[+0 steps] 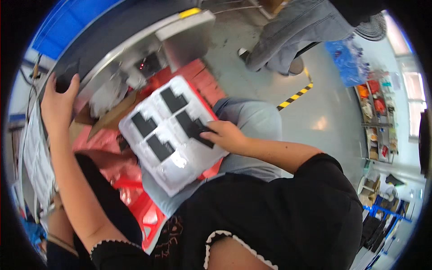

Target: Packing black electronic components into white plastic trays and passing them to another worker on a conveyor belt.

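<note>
A white moulded plastic tray [180, 168] rests tilted across my lap, with several flat black rectangular parts [160, 147] in its pockets. My right hand [228, 137] reaches over the tray's right edge, its thumb and fingers closed on a black part [191, 127] in the right-hand pocket. At the far left, my left hand [58, 105] is raised over the dark work surface [101, 38]. Its thumb and fingers curve around a dark piece [67, 77], which blends into the surface behind it, so its outline is hard to make out.
Beneath the bench edge stands an open cardboard box [114, 114] holding clear plastic bags. Red plastic [198, 76] lies under and beside the tray. Another person in grey trousers [297, 31] is ahead, near striped floor tape [294, 96]. Loaded shelves [378, 117] line the right.
</note>
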